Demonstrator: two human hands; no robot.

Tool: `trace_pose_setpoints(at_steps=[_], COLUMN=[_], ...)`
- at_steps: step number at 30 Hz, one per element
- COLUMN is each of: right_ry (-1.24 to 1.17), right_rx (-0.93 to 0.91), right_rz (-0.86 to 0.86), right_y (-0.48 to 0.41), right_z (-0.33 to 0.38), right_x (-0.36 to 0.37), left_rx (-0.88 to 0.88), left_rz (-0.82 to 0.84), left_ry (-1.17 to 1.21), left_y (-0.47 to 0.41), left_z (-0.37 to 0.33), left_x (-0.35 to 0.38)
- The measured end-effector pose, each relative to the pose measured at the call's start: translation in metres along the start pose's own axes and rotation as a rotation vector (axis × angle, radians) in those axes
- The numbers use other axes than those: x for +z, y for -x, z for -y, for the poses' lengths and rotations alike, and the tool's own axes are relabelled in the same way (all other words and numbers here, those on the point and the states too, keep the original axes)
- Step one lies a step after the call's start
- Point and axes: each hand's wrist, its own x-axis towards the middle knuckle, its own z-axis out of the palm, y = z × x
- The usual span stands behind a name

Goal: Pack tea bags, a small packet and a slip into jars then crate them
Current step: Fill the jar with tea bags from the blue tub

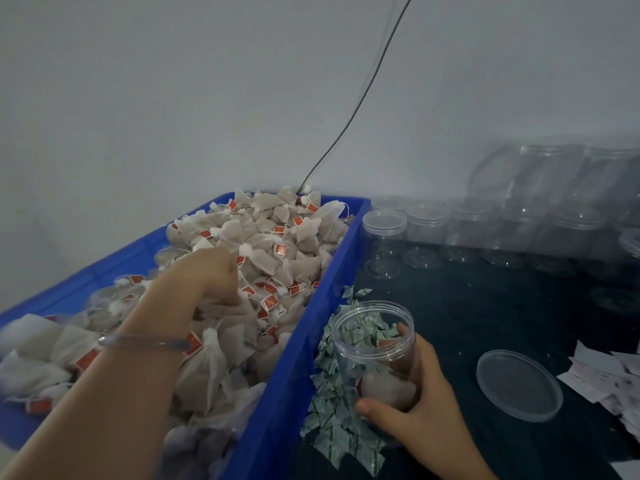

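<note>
Down in the blue crate [332,271] at left, the left hand [207,275] has its fingers curled into the heap of tea bags [277,230], gripping a clutch; the tips are buried. Just right of the crate, over the loose small packets [332,420] on the bench [485,306], the right hand [412,403] wraps the clear jar [374,341] low, fingers clamped round its wall. The jar's long axis runs near upright, its open mouth pointing up and seemingly leaning slightly left. It is best to lift a modest handful, shake trailing strings free, and keep the mouth tipped toward the crate.
</note>
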Motion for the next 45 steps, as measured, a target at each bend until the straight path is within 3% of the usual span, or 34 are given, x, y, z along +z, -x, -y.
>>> trace_pose_setpoints(at_steps=[7,17,21,26,29,33,40,45], right_ry=[-0.013,0.026,0.037,0.036,0.047,0.044,0.066,0.028], right_rx=[-0.026,-0.014,0.006,0.019,0.007,-0.005,0.015,0.007], right_rz=[0.009,-0.022,-0.024,-0.013,-0.015,-0.015,-0.011,-0.05], right_y=[0.0,0.0,0.001,0.001,0.0,-0.001,0.0,-0.001], right_z=[-0.002,-0.001,-0.002,-0.005,-0.005,-0.004,-0.006,-0.006], right_x=[-0.001,-0.002,-0.001,0.0,0.0,0.001,-0.001,-0.003], left_rx=[0.023,0.135,0.161,0.338,0.476,0.63,0.746,0.734], left_rz=[0.001,-0.266,-0.235,-0.198,-0.085,-0.029,0.115,0.179], left_ry=[0.074,0.395,0.436,0.701,0.838,0.818,0.329,0.664], left_y=[0.003,0.001,0.0,0.016,0.033,0.049,0.061,0.059], left_z=[0.015,0.001,-0.008,-0.037,-0.059,-0.082,-0.108,-0.096], left_x=[-0.008,-0.009,0.001,0.002,-0.001,0.007,0.021,0.011])
